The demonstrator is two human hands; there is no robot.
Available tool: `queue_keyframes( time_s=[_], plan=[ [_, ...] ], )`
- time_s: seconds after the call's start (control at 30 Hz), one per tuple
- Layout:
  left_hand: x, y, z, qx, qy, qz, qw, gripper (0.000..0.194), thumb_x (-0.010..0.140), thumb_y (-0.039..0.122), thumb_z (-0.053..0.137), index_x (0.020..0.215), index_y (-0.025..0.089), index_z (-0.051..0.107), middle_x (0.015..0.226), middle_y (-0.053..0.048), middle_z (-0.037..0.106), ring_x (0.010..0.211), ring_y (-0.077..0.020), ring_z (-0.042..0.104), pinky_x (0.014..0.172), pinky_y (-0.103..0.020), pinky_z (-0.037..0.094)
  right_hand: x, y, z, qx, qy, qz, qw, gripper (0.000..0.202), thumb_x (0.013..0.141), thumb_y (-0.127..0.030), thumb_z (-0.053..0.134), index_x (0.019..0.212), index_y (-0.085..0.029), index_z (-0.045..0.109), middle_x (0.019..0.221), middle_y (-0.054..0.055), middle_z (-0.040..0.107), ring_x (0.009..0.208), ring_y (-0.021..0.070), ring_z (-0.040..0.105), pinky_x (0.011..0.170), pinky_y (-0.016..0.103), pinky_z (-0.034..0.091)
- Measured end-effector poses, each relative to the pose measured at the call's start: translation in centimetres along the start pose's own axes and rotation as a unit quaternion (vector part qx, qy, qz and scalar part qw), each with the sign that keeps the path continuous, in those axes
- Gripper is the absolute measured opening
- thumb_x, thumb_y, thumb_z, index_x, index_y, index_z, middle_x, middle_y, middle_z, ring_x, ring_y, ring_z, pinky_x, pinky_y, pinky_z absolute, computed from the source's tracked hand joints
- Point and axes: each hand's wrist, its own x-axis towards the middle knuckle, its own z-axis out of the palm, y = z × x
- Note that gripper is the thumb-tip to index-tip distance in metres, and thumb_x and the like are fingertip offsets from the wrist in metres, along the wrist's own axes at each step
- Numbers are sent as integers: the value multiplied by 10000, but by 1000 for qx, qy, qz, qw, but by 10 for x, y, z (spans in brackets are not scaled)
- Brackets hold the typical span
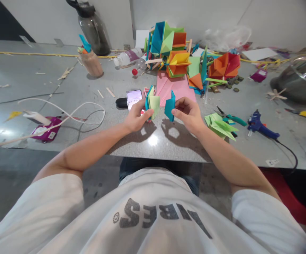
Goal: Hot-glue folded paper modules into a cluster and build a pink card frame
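Observation:
My left hand [137, 116] is closed on a stack of folded paper pieces [154, 106], pale green in front with blue behind. In my right hand [188, 114] a single blue folded paper piece [170, 107] is pinched between thumb and fingers. A narrow gap separates the two, and both are held above the table's front half. Just behind my left hand lies a phone [134, 97] with a lit timer screen. Pink paper sheets [176, 88] lie beyond my hands. Light green folded papers [220, 126] rest to the right of my right forearm.
A colourful folded-paper structure [169, 46] stands at the back. To the right are pliers [235, 119] and a blue glue gun [263, 127] with its cord. A wooden cup [91, 63], a dark bottle [93, 30] and a white cable [70, 109] are on the left.

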Motion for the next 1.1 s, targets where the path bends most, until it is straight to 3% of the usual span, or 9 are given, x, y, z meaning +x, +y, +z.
queue_keyframes(
  time_s=[0.1,0.3,0.67,0.87,1.1],
  plan=[
    [-4,6,2,24,9,10,1000,564,1010,818,802,1040,258,857,1099,-119,798,1182,-367,728,1199,-544,569,-9,-1,10,-42,16,-28,999,808,636,-835,1128,976,-297,630,1018,8,732,913,201,717,912,420,694],
    [-9,11,5,40,-24,17,999,500,1031,768,788,1160,296,887,1267,-155,797,1313,-424,686,1348,-659,485,-19,-4,20,-60,8,-68,996,810,701,-893,1070,1008,-301,611,1272,70,807,1039,233,788,1066,491,726],
    [-11,16,8,85,-49,44,994,550,1041,805,725,1051,270,854,1306,-180,783,1300,-420,683,1328,-666,482,-26,2,23,-68,1,-100,993,743,728,-790,1116,1078,-299,682,1373,94,830,1094,264,841,1098,528,744],
    [-12,20,10,54,-49,21,997,519,923,790,871,1002,277,867,1373,-183,763,1373,-449,654,1385,-663,436,-29,5,26,-76,-8,-109,991,726,756,-785,1103,1137,-311,706,1420,100,842,1227,304,850,1166,553,738],
    [-12,21,10,12,-53,-6,998,512,845,743,975,989,264,864,1395,-186,737,1433,-457,638,1399,-649,436,-32,6,29,-77,-14,-104,991,718,794,-783,1083,1187,-314,707,1461,101,836,1250,308,859,1191,571,739]
  ],
)
